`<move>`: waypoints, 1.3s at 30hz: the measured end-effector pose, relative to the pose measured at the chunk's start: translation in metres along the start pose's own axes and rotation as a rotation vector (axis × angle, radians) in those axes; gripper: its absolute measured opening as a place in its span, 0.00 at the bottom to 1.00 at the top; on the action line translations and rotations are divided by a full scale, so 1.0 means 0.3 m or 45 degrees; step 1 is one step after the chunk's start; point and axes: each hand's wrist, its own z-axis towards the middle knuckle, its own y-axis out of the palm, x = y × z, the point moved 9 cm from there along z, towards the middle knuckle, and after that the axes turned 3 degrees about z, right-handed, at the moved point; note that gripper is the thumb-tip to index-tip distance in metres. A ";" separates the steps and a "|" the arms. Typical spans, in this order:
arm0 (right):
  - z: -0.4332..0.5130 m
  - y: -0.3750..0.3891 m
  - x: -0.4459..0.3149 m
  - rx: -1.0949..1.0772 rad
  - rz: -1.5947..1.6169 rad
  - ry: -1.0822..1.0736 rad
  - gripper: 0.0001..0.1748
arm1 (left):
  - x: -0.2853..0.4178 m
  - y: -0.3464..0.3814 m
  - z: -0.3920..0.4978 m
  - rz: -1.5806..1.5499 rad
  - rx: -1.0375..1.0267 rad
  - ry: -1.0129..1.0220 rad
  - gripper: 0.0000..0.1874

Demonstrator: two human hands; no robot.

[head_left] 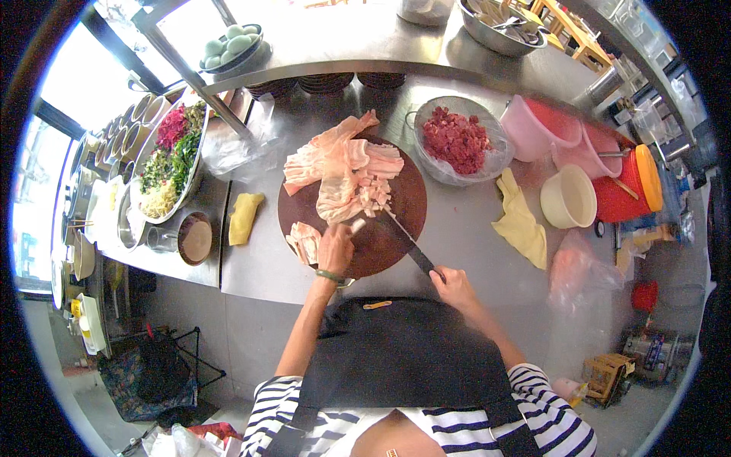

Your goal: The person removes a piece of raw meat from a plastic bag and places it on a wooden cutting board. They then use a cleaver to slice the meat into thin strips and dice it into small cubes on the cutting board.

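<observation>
A round brown chopping board [408, 171] lies on the steel counter before me. Across its far side spread pale pink sheets of fatty raw meat [337, 163], with small diced bits [374, 194] at their near right edge. My right hand [454, 288] grips the black handle of a knife [408, 237], its blade tip by the diced bits. Over the board's near left part, my left hand [336, 248] has curled fingers around a small pale meat piece [358, 225]. Beside that hand rests a folded stack of pale meat slices [304, 241], partly covered by it.
A colander of diced red meat [457, 140] stands back right, near pink tubs [539, 128] and a cream tub [568, 197]. Yellow cloths [245, 218] flank the board. Leftward is a tray of chopped vegetables [171, 154]. A raised shelf [354, 45] holds a bowl of eggs [231, 48].
</observation>
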 end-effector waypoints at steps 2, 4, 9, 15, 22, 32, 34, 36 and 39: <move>-0.001 -0.001 -0.003 0.038 0.035 -0.034 0.16 | 0.062 0.040 -0.058 0.178 -0.145 0.119 0.12; 0.003 0.009 0.000 0.032 0.017 -0.019 0.16 | 0.122 -0.001 -0.088 0.132 0.027 0.260 0.12; 0.037 0.055 -0.012 -0.087 -0.040 0.015 0.13 | 0.127 0.003 -0.075 0.032 0.088 0.202 0.07; 0.007 -0.002 -0.131 0.020 -0.080 -0.198 0.11 | 0.068 -0.004 -0.063 -0.131 0.268 -0.060 0.04; -0.005 0.024 -0.229 -0.067 -0.266 -0.399 0.15 | 0.079 -0.002 -0.061 -0.063 0.262 -0.084 0.04; 0.113 0.139 -0.265 -0.201 -0.293 -0.295 0.08 | 0.070 0.018 -0.065 -0.061 0.237 -0.015 0.05; 0.148 0.159 -0.283 -0.156 -0.212 -0.322 0.08 | 0.085 -0.002 -0.078 -0.055 0.263 0.025 0.05; 0.144 0.167 -0.242 -0.190 -0.234 -0.232 0.10 | 0.097 -0.028 -0.097 -0.031 0.299 0.030 0.05; 0.085 0.124 -0.168 -0.205 -0.240 -0.189 0.11 | 0.089 -0.043 -0.114 -0.096 0.276 -0.010 0.05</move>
